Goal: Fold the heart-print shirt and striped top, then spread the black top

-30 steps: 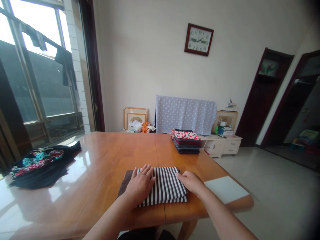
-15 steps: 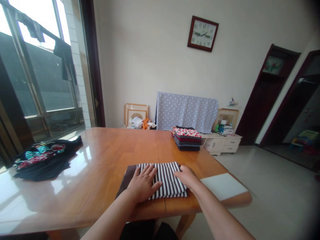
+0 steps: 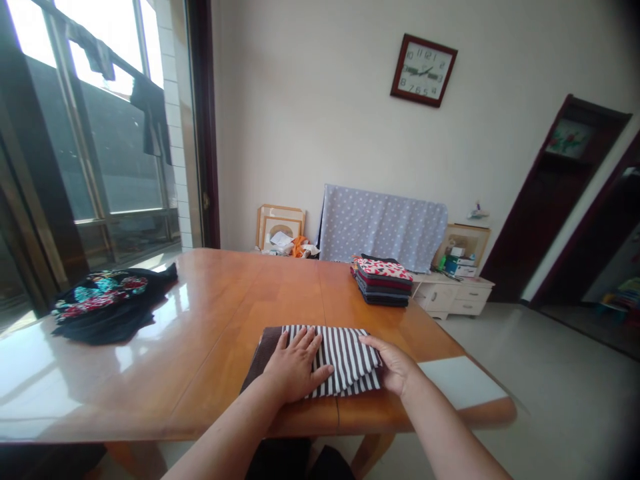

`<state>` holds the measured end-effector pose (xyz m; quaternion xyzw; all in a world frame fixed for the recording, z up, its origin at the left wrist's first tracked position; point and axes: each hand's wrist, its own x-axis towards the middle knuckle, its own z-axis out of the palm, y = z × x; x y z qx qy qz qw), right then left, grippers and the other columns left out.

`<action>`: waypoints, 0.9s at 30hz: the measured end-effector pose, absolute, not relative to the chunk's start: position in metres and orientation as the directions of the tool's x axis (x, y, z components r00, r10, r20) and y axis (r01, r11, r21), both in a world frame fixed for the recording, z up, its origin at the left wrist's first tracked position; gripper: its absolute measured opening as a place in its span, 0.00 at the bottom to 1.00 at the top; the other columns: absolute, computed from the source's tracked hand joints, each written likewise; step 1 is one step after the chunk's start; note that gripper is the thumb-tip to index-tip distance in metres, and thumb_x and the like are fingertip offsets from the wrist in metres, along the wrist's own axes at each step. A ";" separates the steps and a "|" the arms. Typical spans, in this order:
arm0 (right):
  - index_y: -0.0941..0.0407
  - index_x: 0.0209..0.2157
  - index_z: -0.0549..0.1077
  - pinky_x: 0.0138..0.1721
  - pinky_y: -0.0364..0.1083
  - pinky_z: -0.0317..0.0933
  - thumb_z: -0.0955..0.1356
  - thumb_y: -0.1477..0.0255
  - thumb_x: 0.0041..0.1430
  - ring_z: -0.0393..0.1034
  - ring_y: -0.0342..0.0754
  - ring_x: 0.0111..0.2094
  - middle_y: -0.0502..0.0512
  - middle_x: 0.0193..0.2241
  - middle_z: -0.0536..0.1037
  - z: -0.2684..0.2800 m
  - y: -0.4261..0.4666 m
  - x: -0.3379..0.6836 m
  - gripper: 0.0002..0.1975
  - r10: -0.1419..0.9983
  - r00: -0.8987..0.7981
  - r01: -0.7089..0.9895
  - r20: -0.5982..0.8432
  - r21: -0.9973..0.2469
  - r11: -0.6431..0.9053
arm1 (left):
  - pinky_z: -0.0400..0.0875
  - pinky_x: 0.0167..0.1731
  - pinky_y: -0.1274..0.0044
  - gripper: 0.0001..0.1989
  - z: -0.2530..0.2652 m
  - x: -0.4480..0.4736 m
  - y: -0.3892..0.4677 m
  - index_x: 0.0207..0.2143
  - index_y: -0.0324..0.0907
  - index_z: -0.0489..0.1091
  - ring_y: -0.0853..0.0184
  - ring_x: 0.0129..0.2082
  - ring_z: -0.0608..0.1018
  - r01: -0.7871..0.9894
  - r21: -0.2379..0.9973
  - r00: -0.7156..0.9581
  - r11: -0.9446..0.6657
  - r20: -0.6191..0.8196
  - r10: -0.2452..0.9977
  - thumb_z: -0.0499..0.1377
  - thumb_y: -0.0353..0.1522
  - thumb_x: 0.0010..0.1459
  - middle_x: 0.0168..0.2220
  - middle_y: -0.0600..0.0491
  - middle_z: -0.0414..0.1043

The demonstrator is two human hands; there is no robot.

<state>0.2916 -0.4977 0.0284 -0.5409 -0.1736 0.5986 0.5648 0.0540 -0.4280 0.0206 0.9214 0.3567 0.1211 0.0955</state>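
A folded garment with black and white stripes [image 3: 345, 357] and a dark brown part at its left end lies near the front edge of the wooden table [image 3: 210, 373]. My left hand [image 3: 299, 367] rests flat on the stripes, fingers spread. At the right end, my right hand [image 3: 393, 363] grips the garment's edge, thumb on top and the other fingers beneath, largely hidden. That edge is slightly lifted and the layers show at the lower right corner.
A stack of folded clothes [image 3: 383, 283] stands further back at the right. Dark clothing with a floral print [image 3: 107, 303] lies in a heap at the left. A pale flat sheet [image 3: 463, 380] covers part of the table's right corner. Beyond is a white cabinet [image 3: 450, 297].
My right hand has taken the garment's right edge further into its grip and raised it a little. My left hand stays flat on the stripes. The view has shifted slightly left.
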 end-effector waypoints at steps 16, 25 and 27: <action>0.59 0.37 0.76 0.36 0.47 0.71 0.74 0.72 0.50 0.74 0.48 0.28 0.53 0.29 0.81 0.058 -0.482 0.241 0.11 0.954 0.214 -0.443 -0.207 -0.891 -0.094 | 0.42 0.67 0.49 0.32 0.020 0.046 -0.420 0.70 0.49 0.55 0.54 0.72 0.52 0.577 0.402 0.709 -0.711 0.184 0.680 0.40 0.49 0.69 0.72 0.50 0.51; 0.57 0.37 0.75 0.34 0.45 0.69 0.74 0.71 0.49 0.74 0.48 0.29 0.51 0.24 0.78 0.052 -0.473 0.235 0.12 0.951 0.215 -0.439 -0.224 -0.892 -0.111 | 0.49 0.64 0.47 0.42 0.035 0.051 -0.407 0.70 0.45 0.54 0.45 0.67 0.61 0.628 0.318 0.712 -0.710 0.133 0.690 0.57 0.48 0.56 0.68 0.42 0.59; 0.57 0.37 0.75 0.33 0.45 0.69 0.74 0.70 0.49 0.74 0.48 0.29 0.51 0.24 0.79 0.052 -0.472 0.233 0.12 0.952 0.210 -0.429 -0.223 -0.896 -0.115 | 0.44 0.65 0.45 0.45 0.034 0.049 -0.404 0.70 0.47 0.53 0.43 0.69 0.57 0.620 0.332 0.721 -0.711 0.116 0.683 0.58 0.51 0.54 0.70 0.45 0.56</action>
